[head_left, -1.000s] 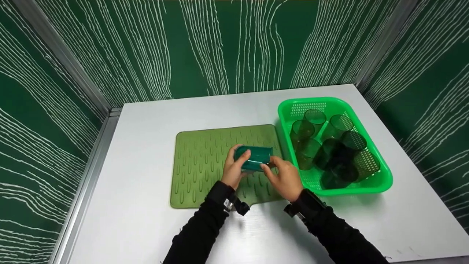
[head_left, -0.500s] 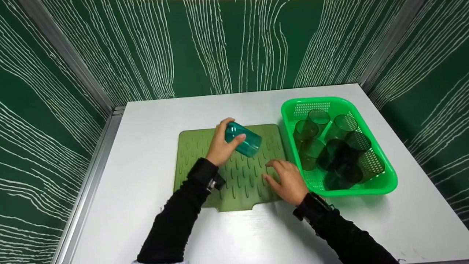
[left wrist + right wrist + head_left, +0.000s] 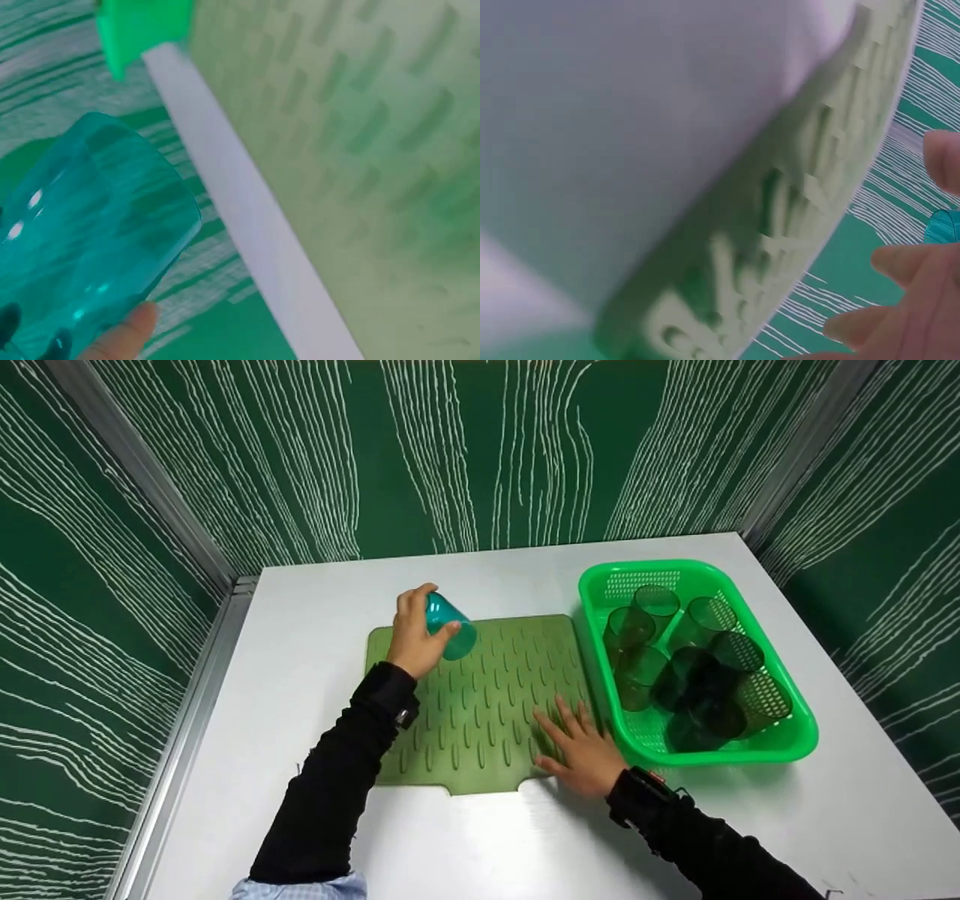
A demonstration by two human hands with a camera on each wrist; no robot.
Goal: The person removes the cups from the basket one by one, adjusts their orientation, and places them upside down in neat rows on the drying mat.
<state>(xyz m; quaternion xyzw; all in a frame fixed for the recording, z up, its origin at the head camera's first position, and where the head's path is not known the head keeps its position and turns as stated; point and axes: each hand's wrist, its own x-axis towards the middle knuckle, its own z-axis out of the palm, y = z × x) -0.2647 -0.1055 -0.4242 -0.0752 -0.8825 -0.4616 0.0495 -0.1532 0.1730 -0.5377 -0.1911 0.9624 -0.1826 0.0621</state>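
A clear teal tumbler [image 3: 453, 628] is gripped in my left hand [image 3: 417, 637], tilted over the back left of the green ridged drying mat [image 3: 487, 712]. In the left wrist view the same tumbler [image 3: 97, 232] fills the lower left, one fingertip against its side. My right hand [image 3: 585, 754] holds nothing; its fingers are spread over the mat's right front corner, close to the basket. The right wrist view catches part of that hand [image 3: 915, 307] at the lower right, with the tumbler [image 3: 943, 226] small beyond it.
A bright green plastic basket [image 3: 804, 735] stands right of the mat, holding several dark, see-through tumblers [image 3: 703, 622]. Both mat and basket are on a white table [image 3: 300, 660]. Green walls with white streaks [image 3: 420, 457] enclose its back and sides.
The right hand has let go of the tumbler and its fingers have spread out. The left hand has carried the tumbler left and toward the back of the mat.
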